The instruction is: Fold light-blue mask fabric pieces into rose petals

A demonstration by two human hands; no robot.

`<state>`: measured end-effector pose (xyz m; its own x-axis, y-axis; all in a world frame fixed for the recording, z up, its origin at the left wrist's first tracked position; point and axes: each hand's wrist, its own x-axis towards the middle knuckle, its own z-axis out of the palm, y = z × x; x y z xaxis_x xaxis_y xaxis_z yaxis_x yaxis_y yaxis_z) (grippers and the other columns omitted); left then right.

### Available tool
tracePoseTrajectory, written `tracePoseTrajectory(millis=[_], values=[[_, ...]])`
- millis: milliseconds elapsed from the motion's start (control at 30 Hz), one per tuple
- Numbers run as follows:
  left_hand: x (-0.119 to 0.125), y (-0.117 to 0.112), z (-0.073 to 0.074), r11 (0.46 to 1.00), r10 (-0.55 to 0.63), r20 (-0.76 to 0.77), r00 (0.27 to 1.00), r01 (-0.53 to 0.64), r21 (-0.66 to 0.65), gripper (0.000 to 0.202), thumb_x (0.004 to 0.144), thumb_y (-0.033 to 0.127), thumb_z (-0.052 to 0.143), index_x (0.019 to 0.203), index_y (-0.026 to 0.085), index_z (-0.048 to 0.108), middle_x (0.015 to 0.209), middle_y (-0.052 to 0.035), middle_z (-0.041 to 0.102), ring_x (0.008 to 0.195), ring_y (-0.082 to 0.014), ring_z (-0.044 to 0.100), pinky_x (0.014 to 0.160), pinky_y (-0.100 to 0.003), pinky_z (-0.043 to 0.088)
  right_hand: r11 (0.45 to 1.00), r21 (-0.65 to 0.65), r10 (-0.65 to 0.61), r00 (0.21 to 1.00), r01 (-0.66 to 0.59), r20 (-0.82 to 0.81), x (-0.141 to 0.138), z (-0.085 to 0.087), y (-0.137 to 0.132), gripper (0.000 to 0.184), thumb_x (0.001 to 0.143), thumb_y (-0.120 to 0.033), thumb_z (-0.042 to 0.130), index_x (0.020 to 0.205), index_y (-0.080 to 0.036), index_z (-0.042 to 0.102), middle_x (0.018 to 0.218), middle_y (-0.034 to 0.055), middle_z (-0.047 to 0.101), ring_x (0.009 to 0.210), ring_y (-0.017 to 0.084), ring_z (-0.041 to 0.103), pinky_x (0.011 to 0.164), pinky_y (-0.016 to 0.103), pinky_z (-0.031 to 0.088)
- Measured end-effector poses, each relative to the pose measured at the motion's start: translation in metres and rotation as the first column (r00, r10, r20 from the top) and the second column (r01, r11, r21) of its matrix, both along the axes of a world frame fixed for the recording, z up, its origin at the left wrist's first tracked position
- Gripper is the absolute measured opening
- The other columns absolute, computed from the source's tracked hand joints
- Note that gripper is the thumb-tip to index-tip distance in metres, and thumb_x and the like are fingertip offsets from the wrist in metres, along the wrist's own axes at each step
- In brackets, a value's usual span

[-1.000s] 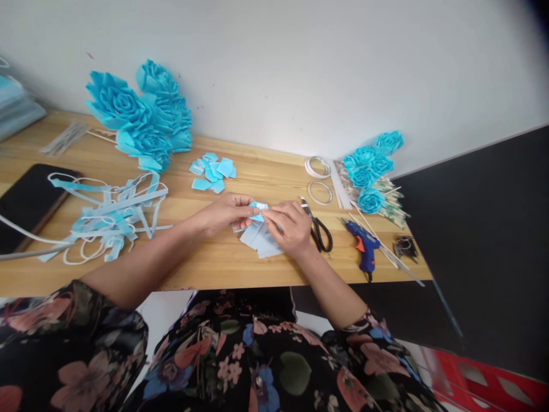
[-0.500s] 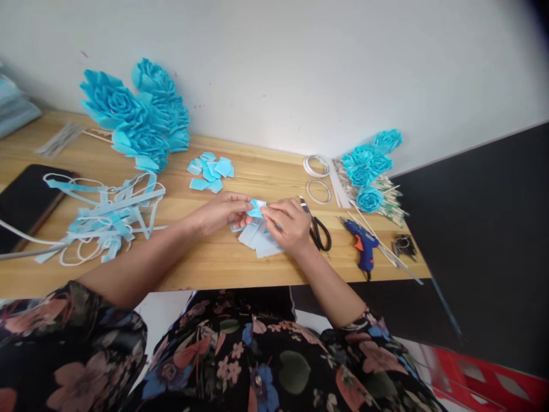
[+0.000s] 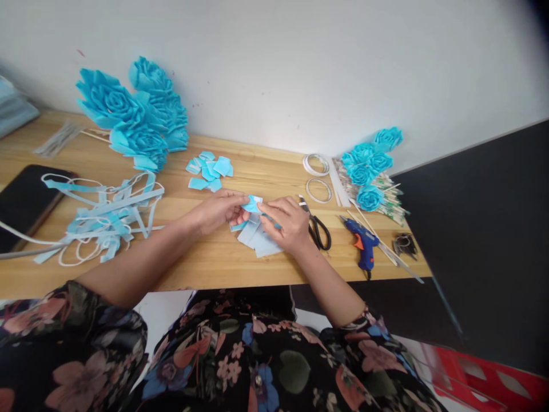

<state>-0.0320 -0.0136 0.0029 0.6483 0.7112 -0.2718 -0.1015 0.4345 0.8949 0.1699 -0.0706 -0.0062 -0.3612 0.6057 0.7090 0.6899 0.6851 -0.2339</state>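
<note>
I see the left hand (image 3: 219,214) pinching a blue piece (image 3: 253,204) jutting toward the right hand (image 3: 289,224), which touches it, grip unclear.

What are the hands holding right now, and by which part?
A small blue piece: the left hand pinches its left end between thumb and fingers; the right hand has fingertips at its right edge, grip unclear.

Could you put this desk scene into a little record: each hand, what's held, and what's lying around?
Left hand: pinching a blue fabric piece
Right hand: index finger at that piece's right edge
Beneath hands: pale-blue pieces
Beyond hands: pile of cut blue pieces
Right side: black-handled scissors, blue glue gun, smaller artificial roses
Left side: black phone, tangled blue strips, larger artificial roses
</note>
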Motion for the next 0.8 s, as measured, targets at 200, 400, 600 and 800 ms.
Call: tracePoseTrajectory(millis=[200, 400, 600, 800], values=[[0.001, -0.003, 0.005, 0.988, -0.058, -0.122, 0.991, 0.075, 0.138, 0.029, 0.085, 0.036, 0.063, 0.068, 0.012, 0.061, 0.057, -0.0027, 0.061, 0.047, -0.0076, 0.051, 0.044, -0.019, 0.039, 0.953, -0.302, -0.093, 0.948, -0.003, -0.303, 0.002, 0.003, -0.002, 0.022, 0.097, -0.029, 0.050, 0.102, -0.021, 0.071, 0.088, 0.0047, 0.072, 0.083, 0.017, 0.065, 0.076, 0.034, 0.053], [0.002, -0.005, 0.010, 0.943, -0.103, -0.279, 0.955, 0.183, 0.279, 0.030, 0.088, 0.035, 0.059, 0.065, 0.015, 0.059, 0.055, 0.0006, 0.058, 0.045, -0.0060, 0.048, 0.046, -0.018, 0.038, 0.766, -0.606, -0.115, 0.882, -0.214, -0.456, 0.001, 0.001, -0.001, 0.039, 0.089, -0.036, 0.060, 0.125, -0.021, 0.059, 0.094, 0.0028, 0.069, 0.077, 0.014, 0.064, 0.070, 0.029, 0.054], [0.003, -0.006, 0.011, 0.927, -0.065, -0.285, 0.956, 0.164, 0.338, 0.034, 0.087, 0.043, 0.060, 0.067, 0.015, 0.058, 0.057, 0.0005, 0.058, 0.047, -0.0068, 0.049, 0.047, -0.018, 0.040, 0.729, -0.636, -0.101, 0.879, -0.252, -0.465, -0.003, -0.005, 0.000, 0.042, 0.086, -0.032, 0.061, 0.127, -0.021, 0.058, 0.091, 0.0018, 0.065, 0.074, 0.012, 0.060, 0.069, 0.028, 0.053], [0.007, -0.010, 0.005, 0.927, -0.094, -0.241, 0.966, 0.174, 0.332, 0.031, 0.079, 0.045, 0.069, 0.076, 0.016, 0.058, 0.058, 0.0024, 0.056, 0.049, -0.0074, 0.050, 0.046, -0.018, 0.040, 0.773, -0.592, -0.157, 0.837, -0.226, -0.525, -0.004, -0.010, 0.002, 0.041, 0.087, -0.035, 0.061, 0.126, -0.023, 0.057, 0.089, 0.0019, 0.064, 0.075, 0.014, 0.061, 0.066, 0.028, 0.053]])
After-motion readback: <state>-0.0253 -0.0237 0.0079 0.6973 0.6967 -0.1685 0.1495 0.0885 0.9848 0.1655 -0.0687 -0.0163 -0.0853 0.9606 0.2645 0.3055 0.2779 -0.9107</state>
